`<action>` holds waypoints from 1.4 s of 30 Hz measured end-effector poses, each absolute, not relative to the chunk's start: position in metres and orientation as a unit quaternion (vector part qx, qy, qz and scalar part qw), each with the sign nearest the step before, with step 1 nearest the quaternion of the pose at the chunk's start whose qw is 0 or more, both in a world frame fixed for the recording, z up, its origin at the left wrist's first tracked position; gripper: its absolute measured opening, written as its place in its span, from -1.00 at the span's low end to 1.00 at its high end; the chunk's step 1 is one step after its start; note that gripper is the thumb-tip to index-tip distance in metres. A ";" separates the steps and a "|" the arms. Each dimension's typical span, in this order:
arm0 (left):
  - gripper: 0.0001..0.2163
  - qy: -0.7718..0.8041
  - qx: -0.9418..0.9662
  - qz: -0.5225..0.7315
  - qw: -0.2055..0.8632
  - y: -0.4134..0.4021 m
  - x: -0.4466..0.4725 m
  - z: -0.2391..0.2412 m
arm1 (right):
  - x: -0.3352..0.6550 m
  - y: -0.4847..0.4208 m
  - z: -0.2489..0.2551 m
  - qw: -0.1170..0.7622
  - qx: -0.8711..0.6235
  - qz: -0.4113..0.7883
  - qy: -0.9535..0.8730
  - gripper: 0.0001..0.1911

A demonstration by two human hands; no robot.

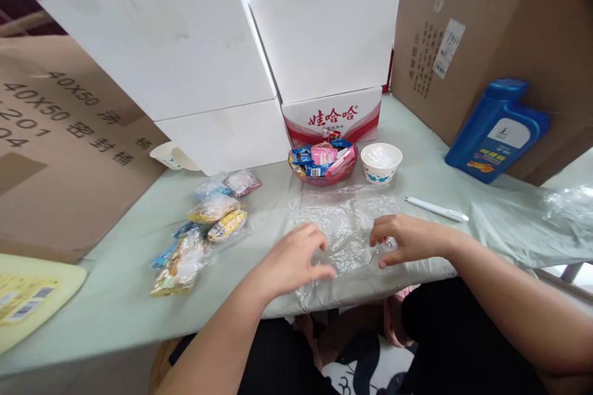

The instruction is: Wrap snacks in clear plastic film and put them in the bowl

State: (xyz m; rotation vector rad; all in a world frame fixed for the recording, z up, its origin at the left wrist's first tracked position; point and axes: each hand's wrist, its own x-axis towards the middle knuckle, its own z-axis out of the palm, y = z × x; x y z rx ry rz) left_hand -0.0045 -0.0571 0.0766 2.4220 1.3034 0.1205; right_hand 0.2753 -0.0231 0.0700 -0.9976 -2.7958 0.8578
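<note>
The near edge of the cloth-covered table (125, 305) runs across just in front of the person's lap, and both forearms reach in over it. The left hand (296, 262) and right hand (405, 239) are well apart from each other, each with fingers curled and thumb spread away from them, gripping nothing that shows. The clear plastic sheet (347, 222) lies flat and wrinkled between and beyond them, its near end at the table edge; whether the fingertips touch it cannot be told. To the left hand's left, a strip of cloth gives room sideways before a loose group of bagged snacks (227, 225), with a pale yellow jug (37, 299) at the far left. On the right, a white cutter (435, 208) lies slantwise just beyond the right forearm, with cloth stretching on towards crumpled plastic (572, 207). Forward, room for the hands ends at a red bowl (319, 181) heaped with wrapped sweets and, just beside it, an upright paper tub (381, 168). Farther right a blue bottle (500, 129) leans in view before a brown carton (463, 43); white boxes (162, 43) wall off the back.
</note>
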 end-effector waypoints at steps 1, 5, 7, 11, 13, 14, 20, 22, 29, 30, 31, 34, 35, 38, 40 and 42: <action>-0.65 0.437 0.872 -0.001 0.220 -0.062 -0.001 0.077 | 0.279 -0.024 0.067 0.013 -0.315 0.269 -0.910 -0.60; -0.82 0.411 0.885 -0.077 0.203 -0.069 0.005 0.069 | 0.284 -0.028 0.059 -0.003 -0.304 0.218 -0.927 -0.43; -0.89 0.407 0.886 -0.066 0.211 -0.066 0.001 0.068 | 0.285 -0.034 0.060 -0.001 -0.309 0.204 -0.929 -0.52; -0.88 0.393 0.870 -0.050 0.295 -0.060 -0.015 0.079 | 0.289 -0.048 0.067 -0.017 -0.294 0.241 -0.925 -0.86; -0.89 0.385 0.850 -0.068 0.352 -0.058 -0.023 0.087 | 0.292 -0.053 0.071 -0.028 -0.268 0.293 -0.917 -0.79; -0.91 0.380 0.836 -0.078 0.389 -0.058 -0.026 0.090 | 0.294 -0.055 0.073 -0.034 -0.254 0.325 -0.910 -0.78; -0.94 0.384 0.721 -0.024 0.576 -0.047 -0.033 0.088 | 0.303 -0.042 0.083 -0.043 -0.242 0.497 -0.832 -0.91; -0.90 0.412 0.713 0.054 0.565 -0.038 -0.035 0.080 | 0.304 -0.030 0.082 0.010 -0.267 0.524 -0.809 -0.93; -0.85 0.546 0.738 0.237 0.318 0.001 -0.036 0.039 | 0.291 0.009 0.043 0.223 -0.496 0.319 -0.777 -0.78; -0.86 0.568 0.748 0.210 0.272 0.004 -0.036 0.034 | 0.288 0.012 0.037 0.196 -0.522 0.267 -0.786 -0.77; -0.86 0.585 0.755 0.180 0.234 0.006 -0.035 0.031 | 0.285 0.014 0.034 0.159 -0.542 0.220 -0.796 -0.75; -0.86 0.612 0.758 0.122 0.189 0.009 -0.035 0.027 | 0.279 0.014 0.029 0.074 -0.575 0.141 -0.802 -0.73; -0.87 0.616 0.756 0.117 0.188 0.009 -0.036 0.028 | 0.279 0.013 0.029 0.062 -0.580 0.132 -0.802 -0.72; -0.89 0.629 0.747 0.113 0.181 0.008 -0.037 0.031 | 0.280 0.010 0.030 0.056 -0.580 0.113 -0.805 -0.73; -0.88 0.641 0.739 0.118 0.171 0.008 -0.037 0.033 | 0.280 0.009 0.031 0.067 -0.585 0.094 -0.803 -0.74; -0.87 0.650 0.733 0.125 0.160 0.008 -0.037 0.033 | 0.279 0.010 0.030 0.084 -0.596 0.077 -0.795 -0.75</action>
